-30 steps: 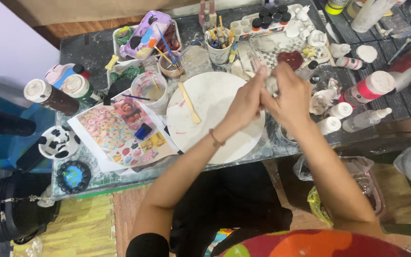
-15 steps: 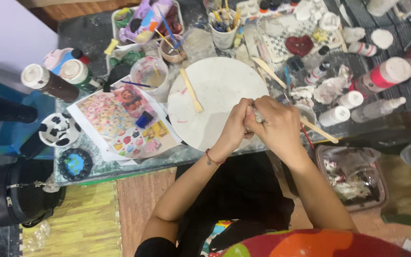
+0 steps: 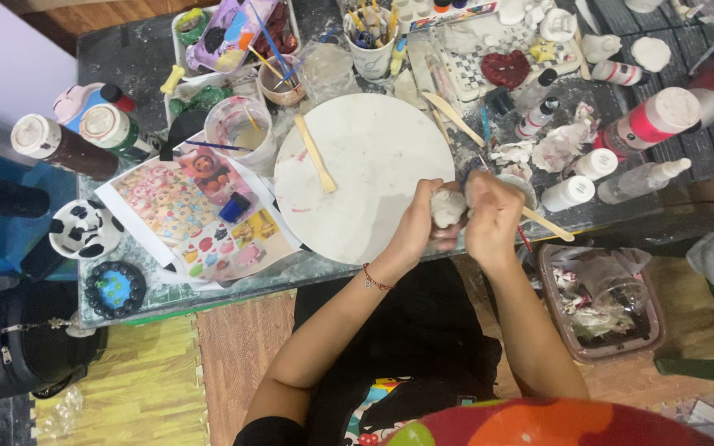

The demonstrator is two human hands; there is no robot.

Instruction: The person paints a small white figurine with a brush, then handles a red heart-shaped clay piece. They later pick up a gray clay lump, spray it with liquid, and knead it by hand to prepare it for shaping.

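Note:
My left hand and my right hand meet at the near right edge of a round white board. Between them they grip a lump of white clay, the fingers of both curled around it. A flat wooden stick lies on the board's left part. A red thread bracelet sits on my left wrist. A second wooden stick pokes out to the right from under my right hand.
The glass table is crowded: paint bottles, a cup of brushes, a plastic water cup, a printed picture sheet, a red heart piece. A bin of scraps stands on the floor at right.
Both hands have drawn back from the middle of the board to its near right edge, staying together around the clay lump. The view has tilted slightly.

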